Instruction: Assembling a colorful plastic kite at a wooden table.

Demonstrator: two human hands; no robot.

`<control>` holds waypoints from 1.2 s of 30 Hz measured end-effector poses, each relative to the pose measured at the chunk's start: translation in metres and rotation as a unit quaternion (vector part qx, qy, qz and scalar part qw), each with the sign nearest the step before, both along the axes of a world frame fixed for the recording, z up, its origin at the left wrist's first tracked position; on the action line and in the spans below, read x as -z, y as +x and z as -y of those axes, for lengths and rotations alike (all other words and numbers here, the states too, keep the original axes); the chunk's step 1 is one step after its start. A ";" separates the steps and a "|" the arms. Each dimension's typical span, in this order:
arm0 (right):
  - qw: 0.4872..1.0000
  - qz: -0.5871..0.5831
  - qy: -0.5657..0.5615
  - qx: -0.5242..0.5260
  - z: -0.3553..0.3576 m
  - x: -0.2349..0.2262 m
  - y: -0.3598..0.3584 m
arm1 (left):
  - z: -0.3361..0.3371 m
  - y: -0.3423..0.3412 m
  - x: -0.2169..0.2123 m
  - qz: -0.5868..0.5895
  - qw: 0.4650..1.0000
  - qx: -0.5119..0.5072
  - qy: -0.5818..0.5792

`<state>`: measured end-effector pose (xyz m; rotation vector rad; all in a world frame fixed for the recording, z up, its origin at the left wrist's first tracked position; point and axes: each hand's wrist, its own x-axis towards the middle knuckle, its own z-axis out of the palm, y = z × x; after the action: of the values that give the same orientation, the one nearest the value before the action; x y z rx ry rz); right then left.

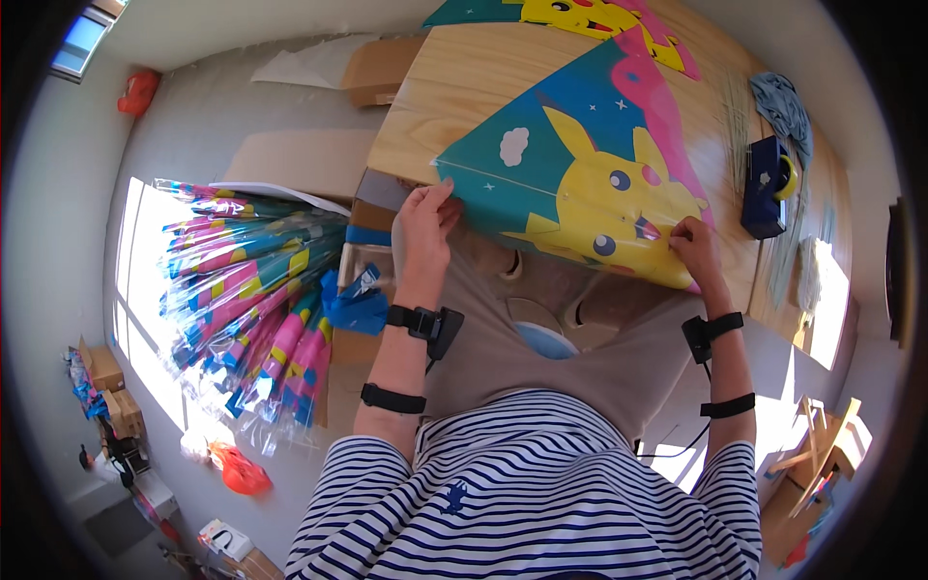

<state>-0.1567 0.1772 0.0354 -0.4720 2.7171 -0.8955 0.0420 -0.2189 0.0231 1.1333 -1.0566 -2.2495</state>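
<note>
A triangular kite sheet [517,188], glossy and printed with a yellow cartoon animal on teal, blue and pink, lies on the wooden table, its near edge reaching over my lap. My left hand [428,222] pinches the sheet by its left corner, thumb and forefinger together. At the near right edge, beside the printed face, my right hand [698,253] is closed on the sheet with bent fingers. Another sheet with the same print [570,14] lies at the table's far edge, partly out of view.
The wooden table [435,97] holds a dark blue tape dispenser [766,188], thin pale rods [737,135] and a grey-blue cloth [781,104] on the right. Left of me, rolled colourful sheets in clear plastic [256,280] fan out from a cardboard box. An orange-red bag [239,471] lies on the floor.
</note>
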 end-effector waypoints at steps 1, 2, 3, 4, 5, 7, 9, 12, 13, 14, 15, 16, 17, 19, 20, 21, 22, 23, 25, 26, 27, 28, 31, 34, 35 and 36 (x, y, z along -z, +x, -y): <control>1.000 0.000 -0.006 0.002 -0.001 0.000 0.000 | 0.003 -0.002 0.001 0.020 1.000 0.006 -0.002; 1.000 0.000 -0.012 0.004 -0.002 0.001 0.000 | 0.006 -0.005 0.001 0.039 0.999 0.013 -0.005; 1.000 0.010 -0.014 0.005 0.001 -0.001 0.001 | 0.009 -0.007 0.001 0.059 0.998 0.018 -0.008; 1.000 0.019 -0.016 0.007 0.002 -0.003 0.001 | 0.010 -0.008 0.003 0.060 0.998 0.021 -0.015; 0.999 0.029 -0.018 0.008 0.003 -0.005 0.000 | 0.010 -0.010 0.006 0.061 0.998 0.023 -0.022; 0.999 0.032 -0.020 0.011 0.003 -0.006 0.001 | 0.011 -0.013 0.006 0.049 0.998 0.032 -0.028; 0.999 0.037 -0.036 0.008 0.000 -0.002 0.000 | 0.012 -0.015 -0.002 0.023 0.998 0.042 -0.027; 0.997 0.045 -0.060 0.003 -0.009 0.007 -0.004 | 0.005 -0.025 -0.022 -0.101 0.993 0.045 -0.045; 0.997 0.047 -0.053 0.005 -0.010 0.007 -0.004 | 0.006 -0.025 -0.022 -0.102 0.993 0.039 -0.048; 0.998 0.048 -0.047 0.007 -0.011 0.008 -0.004 | 0.007 -0.025 -0.023 -0.103 0.993 0.033 -0.050; 0.998 0.042 -0.046 0.005 -0.008 0.005 -0.003 | 0.009 -0.026 -0.023 -0.106 0.993 0.027 -0.054; 0.998 0.036 -0.044 0.004 -0.006 0.002 -0.001 | 0.011 -0.024 -0.021 -0.093 0.995 0.030 -0.035; 0.999 0.029 -0.043 0.003 -0.004 0.000 0.000 | 0.013 -0.019 -0.017 -0.080 0.996 0.034 -0.017; 0.998 0.032 -0.056 0.011 -0.006 0.002 0.002 | 0.010 -0.016 -0.020 -0.064 0.997 0.038 0.019; 0.997 0.034 -0.062 0.015 -0.007 0.002 0.003 | 0.008 -0.016 -0.021 -0.062 0.997 0.036 0.035; 0.997 0.033 -0.062 0.018 -0.005 0.001 0.004 | 0.006 -0.015 -0.022 -0.060 0.996 0.030 0.051; 0.997 0.031 -0.062 0.020 -0.004 -0.002 0.006 | 0.004 -0.017 -0.021 -0.043 0.997 0.015 0.056; 0.997 0.030 -0.061 0.023 -0.003 -0.003 0.007 | 0.004 -0.020 -0.020 -0.025 0.998 0.001 0.061; 0.998 0.022 -0.048 0.026 -0.004 -0.006 0.009 | 0.004 -0.026 -0.016 -0.003 0.998 -0.020 0.066; 0.999 0.019 -0.041 0.027 -0.004 -0.007 0.011 | 0.005 -0.027 -0.014 0.004 0.998 -0.024 0.065; 0.999 0.013 -0.038 0.031 -0.007 -0.005 0.012 | 0.004 -0.030 -0.013 0.011 0.997 -0.026 0.065; 0.999 0.008 -0.036 0.036 -0.010 -0.003 0.012 | 0.002 -0.032 -0.012 -0.011 0.998 -0.032 0.055; 0.999 -0.003 -0.019 0.043 -0.020 0.005 0.013 | -0.004 -0.037 -0.016 -0.067 0.997 -0.032 0.031; 0.998 -0.001 -0.032 0.058 -0.018 -0.004 0.014 | -0.013 -0.038 -0.036 -0.115 0.993 0.000 0.003; 0.997 0.002 -0.042 0.066 -0.013 -0.011 0.014 | -0.020 -0.038 -0.048 -0.143 0.990 0.016 -0.014; 0.996 -0.011 -0.070 0.050 -0.005 -0.022 0.015 | -0.028 -0.037 -0.063 -0.172 0.984 0.034 -0.032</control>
<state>-0.1417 0.1819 0.0569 -0.3757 2.7304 -1.1178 0.0052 -0.1911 0.0865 0.6584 -1.0257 -2.3347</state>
